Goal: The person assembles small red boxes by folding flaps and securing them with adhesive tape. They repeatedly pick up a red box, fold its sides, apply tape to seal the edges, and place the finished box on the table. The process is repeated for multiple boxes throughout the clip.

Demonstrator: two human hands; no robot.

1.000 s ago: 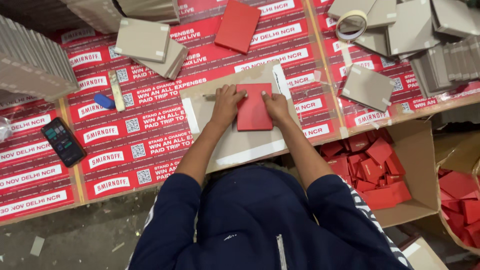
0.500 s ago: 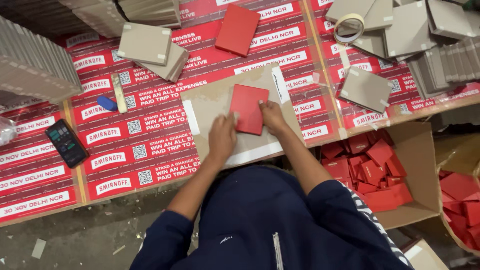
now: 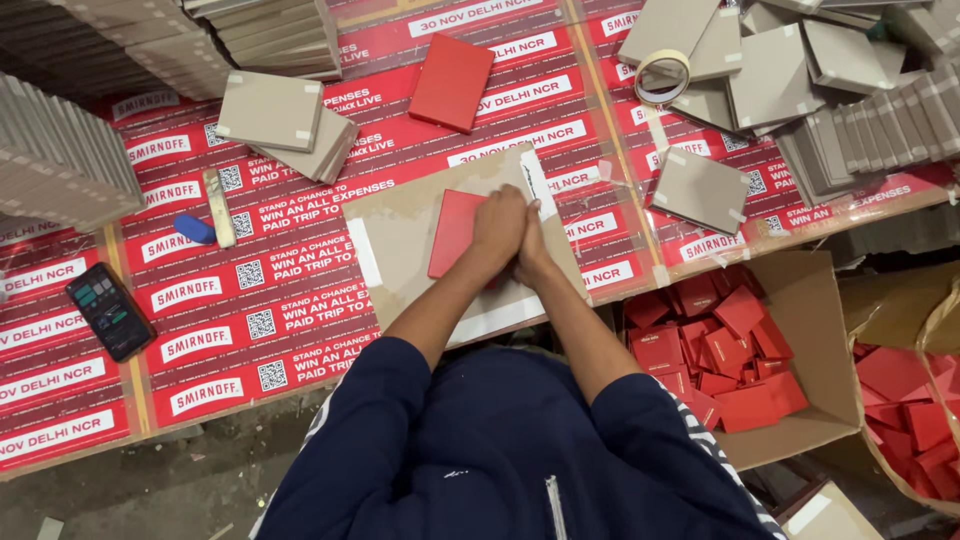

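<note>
A flat red box (image 3: 453,233) lies on a brown cardboard sheet (image 3: 397,243) on the table in front of me. My left hand (image 3: 498,226) lies on top of the box's right part, fingers curled over its far right corner. My right hand (image 3: 534,251) presses against the left hand at the box's right edge. The two hands touch each other and hide that side of the box. Both forearms reach forward out of dark blue sleeves.
The table is covered with red printed sheets. On it lie another red box (image 3: 452,82), a tape roll (image 3: 662,77), grey board pieces (image 3: 700,189) and stacks (image 3: 60,160), a phone (image 3: 110,311) and a blue object (image 3: 194,229). An open carton (image 3: 820,330) of red boxes stands lower right.
My left hand has slid from the box's near left side across to its right edge, joining the right hand. The box has shifted slightly on the cardboard sheet.
</note>
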